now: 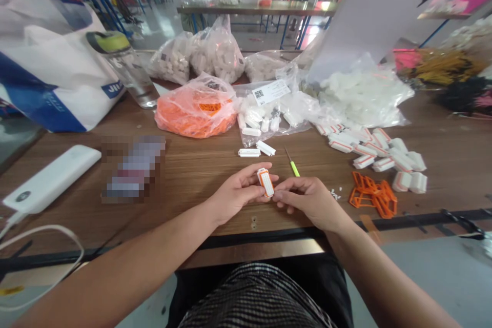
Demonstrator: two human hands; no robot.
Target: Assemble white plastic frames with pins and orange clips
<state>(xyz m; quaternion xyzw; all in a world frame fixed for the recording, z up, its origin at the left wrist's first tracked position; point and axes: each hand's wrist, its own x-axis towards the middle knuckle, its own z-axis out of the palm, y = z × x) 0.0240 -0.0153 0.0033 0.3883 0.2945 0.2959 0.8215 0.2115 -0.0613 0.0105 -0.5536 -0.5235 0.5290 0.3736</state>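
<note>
Over brown tabletop (188, 161), left hand (236, 193) grips white connector (265, 182), long axis forward, slightly left; right hand (309, 199), hold unclear.

One left hand (236, 193) and one right hand (309, 198) show, with one orange-trimmed block (265, 182) between them and two plain white blocks (249, 152) lying loose. There is one screwdriver (294, 168), one bottle (131, 73), one power bank (57, 174), one shopping bag (57, 79) and one orange bag (192, 115). At least three clear bags (228, 56) stand behind. More than ten piled blocks (402, 159) and several orange frames (385, 200) overlap too much for exact numbers.
</note>
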